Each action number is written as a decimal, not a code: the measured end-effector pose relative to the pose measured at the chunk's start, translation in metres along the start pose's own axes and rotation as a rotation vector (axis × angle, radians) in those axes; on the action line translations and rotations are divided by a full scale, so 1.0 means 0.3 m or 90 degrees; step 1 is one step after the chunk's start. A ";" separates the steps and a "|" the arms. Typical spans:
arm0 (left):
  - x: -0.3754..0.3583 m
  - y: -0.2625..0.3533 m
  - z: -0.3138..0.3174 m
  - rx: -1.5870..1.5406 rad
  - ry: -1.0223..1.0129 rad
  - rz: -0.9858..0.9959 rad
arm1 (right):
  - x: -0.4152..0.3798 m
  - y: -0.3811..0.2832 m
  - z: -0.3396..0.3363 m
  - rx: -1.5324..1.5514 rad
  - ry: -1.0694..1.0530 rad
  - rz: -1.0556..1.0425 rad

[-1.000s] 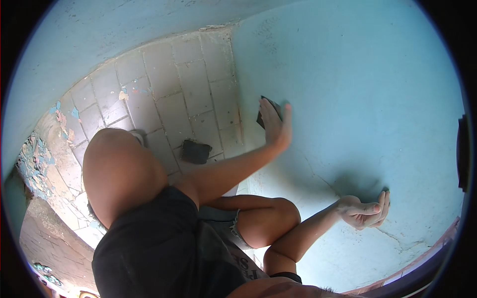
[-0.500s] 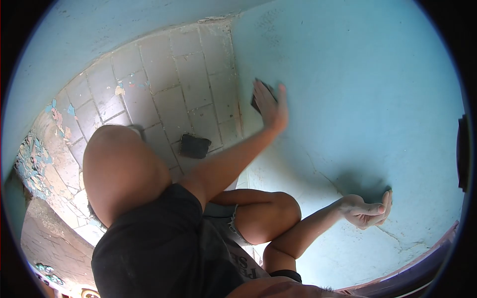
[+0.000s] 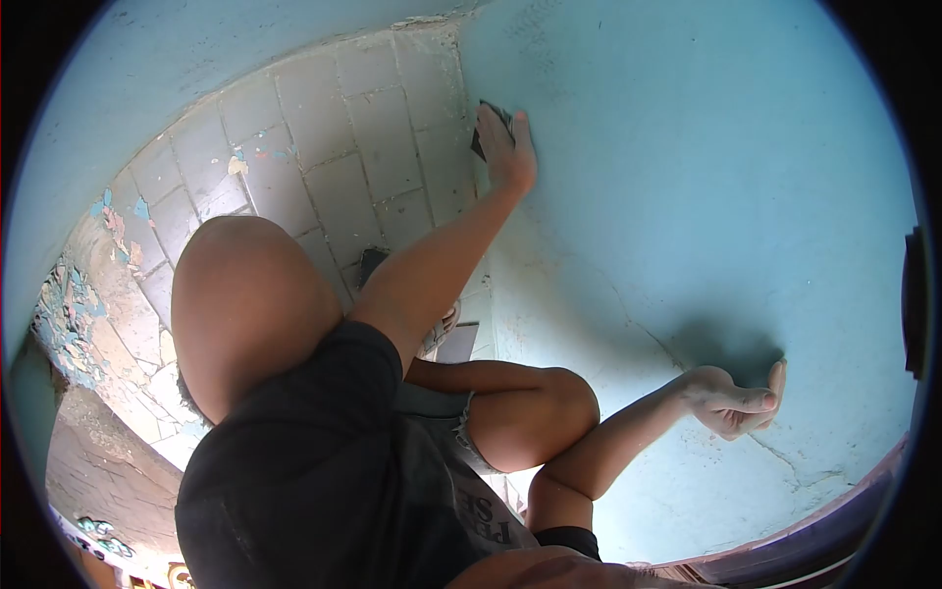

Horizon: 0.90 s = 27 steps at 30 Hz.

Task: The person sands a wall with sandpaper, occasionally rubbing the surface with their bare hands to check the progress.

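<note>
My left hand (image 3: 508, 152) presses a dark piece of sandpaper (image 3: 479, 147) flat against the light blue wall (image 3: 667, 177), close to the corner with the tiles. Its fingers lie over the sheet and the thumb sticks out to the side. Lower on the same wall, my right hand (image 3: 736, 401) is half curled, with its fingertips at the wall surface. Pale dust coats this hand, and nothing shows in it. Another dark piece (image 3: 371, 263) lies on the tiles, partly hidden behind my left forearm.
White tiles (image 3: 324, 108) with dark joints lie left of the wall. Flaked paint (image 3: 69, 314) covers the edge at far left. My bent knees (image 3: 245, 304) rise close to my arms. A thin crack (image 3: 648, 339) runs down the wall towards my right hand.
My left hand has slid up and to the left along the wall with the sandpaper. My forearm now covers more of the dark piece on the tiles. My right hand stays nearly in place.
</note>
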<state>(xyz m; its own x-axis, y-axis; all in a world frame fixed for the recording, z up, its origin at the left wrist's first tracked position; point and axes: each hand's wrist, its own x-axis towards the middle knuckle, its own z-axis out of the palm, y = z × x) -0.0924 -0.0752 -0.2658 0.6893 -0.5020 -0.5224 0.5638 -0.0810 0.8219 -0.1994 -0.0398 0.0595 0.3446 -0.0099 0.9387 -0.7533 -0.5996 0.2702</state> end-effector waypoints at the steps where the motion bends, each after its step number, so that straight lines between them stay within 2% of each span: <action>1: 0.014 -0.024 -0.003 -0.017 -0.001 -0.010 | -0.003 0.007 0.004 -0.030 -0.001 -0.041; 3: -0.147 -0.160 0.034 -0.060 0.011 -0.063 | -0.013 0.006 0.023 -0.059 0.006 -0.078; 4: -0.180 -0.136 0.016 -0.062 0.013 -0.064 | -0.012 0.007 0.023 -0.066 -0.005 -0.097; 6: -0.210 -0.066 0.005 -0.185 0.002 -0.324 | -0.007 0.008 0.026 -0.071 -0.014 -0.126; 8: -0.094 0.084 0.004 -0.252 -0.026 -0.256 | -0.002 0.010 0.006 -0.040 -0.040 -0.110; 9: -0.078 0.135 0.014 -0.247 -0.033 -0.264 | -0.005 0.007 -0.004 -0.050 -0.047 -0.111; 11: -0.052 0.216 0.036 -0.070 -0.065 0.069 | -0.005 -0.008 0.018 0.027 -0.004 0.002; 13: -0.179 0.020 0.030 0.042 -0.079 0.199 | -0.006 0.005 0.025 -0.005 0.005 -0.023; 15: -0.383 -0.150 0.022 0.033 -0.108 0.056 | -0.007 -0.009 0.051 -0.051 -0.022 -0.139; 17: -0.595 -0.160 0.034 0.076 -0.172 0.093 | -0.001 -0.020 0.061 -0.067 -0.033 -0.158; 18: -0.584 -0.090 0.065 0.070 -0.173 0.090 | 0.001 -0.016 0.059 -0.022 -0.033 -0.140; 20: -0.540 0.098 0.059 0.017 -0.149 -0.160 | -0.008 -0.013 0.035 0.052 -0.049 -0.093; 22: -0.441 0.094 0.075 0.030 -0.091 -0.168 | 0.000 -0.022 0.026 0.028 -0.086 -0.117; 24: -0.271 0.026 0.067 0.008 -0.014 -0.098 | -0.003 -0.009 0.008 0.009 -0.130 -0.163; 25: -0.213 0.046 0.057 0.005 -0.024 -0.098 | -0.007 -0.003 -0.001 0.000 -0.128 -0.167; 27: -0.148 0.111 0.024 -0.124 -0.017 -0.231 | -0.015 -0.001 -0.012 0.006 -0.152 -0.173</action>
<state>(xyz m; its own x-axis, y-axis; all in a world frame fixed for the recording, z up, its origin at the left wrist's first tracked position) -0.1075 -0.0620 -0.2136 0.4202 -0.4928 -0.7620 0.8450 -0.0937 0.5266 -0.2027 -0.0366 0.0558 0.6528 -0.0349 0.7567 -0.6116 -0.6138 0.4993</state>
